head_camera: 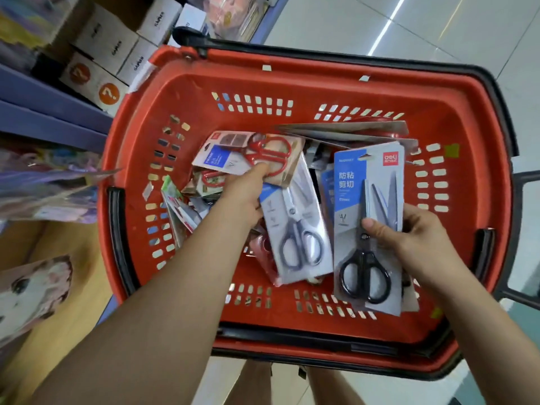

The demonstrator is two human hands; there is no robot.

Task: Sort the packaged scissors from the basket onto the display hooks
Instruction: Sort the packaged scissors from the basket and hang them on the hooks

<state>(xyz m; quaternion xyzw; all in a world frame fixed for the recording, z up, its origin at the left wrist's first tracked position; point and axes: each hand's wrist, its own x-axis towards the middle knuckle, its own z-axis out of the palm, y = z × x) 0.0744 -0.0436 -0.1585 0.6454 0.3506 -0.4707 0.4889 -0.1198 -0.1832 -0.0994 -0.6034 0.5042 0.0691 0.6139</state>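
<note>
A red plastic basket (pixel 321 80) fills the middle of the head view, with several packaged scissors lying loose in it. My left hand (pixel 244 194) reaches into the basket and pinches a pack of red-handled scissors (pixel 254 154) by its lower edge. My right hand (pixel 409 238) grips a stack of grey-and-blue packs of black-handled scissors (pixel 366 200), thumb across the front card, held upright over the basket's right side. Between the two hands lies a pack of grey-handled scissors (pixel 295 229). More packs (pixel 350 131) lean against the far wall of the basket.
A shelf with white boxes (pixel 117 45) stands at the upper left. Colourful packets (pixel 49 182) and a printed card (pixel 35 290) stick out at the left. The basket's black handle (pixel 523 182) juts right. Pale floor tiles show behind.
</note>
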